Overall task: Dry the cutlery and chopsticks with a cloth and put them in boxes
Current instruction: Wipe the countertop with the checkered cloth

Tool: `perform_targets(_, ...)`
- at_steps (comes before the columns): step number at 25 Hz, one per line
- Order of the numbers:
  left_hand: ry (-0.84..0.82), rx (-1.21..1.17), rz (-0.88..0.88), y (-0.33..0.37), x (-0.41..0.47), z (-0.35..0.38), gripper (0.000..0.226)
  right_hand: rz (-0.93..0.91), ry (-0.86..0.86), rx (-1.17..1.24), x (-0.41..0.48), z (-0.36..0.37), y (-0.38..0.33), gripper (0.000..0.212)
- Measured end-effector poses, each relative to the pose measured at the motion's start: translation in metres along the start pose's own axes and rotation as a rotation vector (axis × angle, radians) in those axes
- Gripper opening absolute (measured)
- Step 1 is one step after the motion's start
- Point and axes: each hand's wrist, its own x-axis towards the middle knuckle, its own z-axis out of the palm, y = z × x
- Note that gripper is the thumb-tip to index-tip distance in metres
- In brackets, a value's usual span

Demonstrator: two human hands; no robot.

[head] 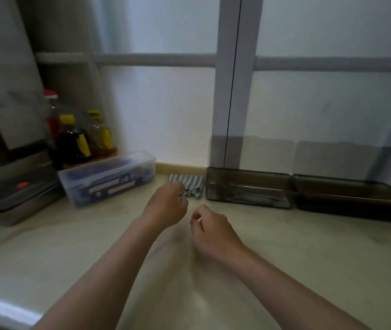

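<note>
Striped cloth (189,184): grey-white, folded, flat on counter at 12 o'clock, against wall base.
Left smoky box (249,186): dark translucent, oblong, lid raised upright against window, just beside cloth at its 3 o'clock.
Cutlery (256,198): metal pieces lying flat inside left smoky box; types blurred.
Right smoky box (351,198): same make, lid raised, touching first box at 2 o'clock; contents indistinct.
</note>
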Motion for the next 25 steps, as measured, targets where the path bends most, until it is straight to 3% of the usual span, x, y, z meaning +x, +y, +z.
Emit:
perform_targets(4, -0.177, 0.281, 0.005, -0.018, 0.073, 0.053, 0.044, -0.058, -0.005, -0.045, 0.01, -0.017, 0.039, 0.013)
perform_targets(6, -0.263, 0.329, -0.029, -0.032, 0.095, 0.067, 0.06, -0.09, 0.009, -0.04, 0.013, -0.027, 0.052, 0.011)
perform_targets(10, -0.368, 0.384, -0.019, -0.044, 0.115, 0.082, 0.067, -0.144, 0.004, -0.01, 0.016, -0.039, 0.068, 0.012)
perform_targets(17, -0.252, 0.336, 0.046, -0.028, 0.074, 0.064, 0.032, -0.134, 0.017, 0.008, 0.013, -0.039, 0.066, 0.012)
perform_targets(21, -0.322, 0.319, 0.03, -0.016, 0.042, 0.041, 0.018, -0.126, 0.009, -0.008, -0.011, -0.049, 0.059, 0.011)
perform_targets(25, -0.34, 0.211, 0.095, -0.003, 0.014, 0.008, 0.023, -0.156, -0.02, -0.085, -0.026, -0.059, 0.048, 0.013)
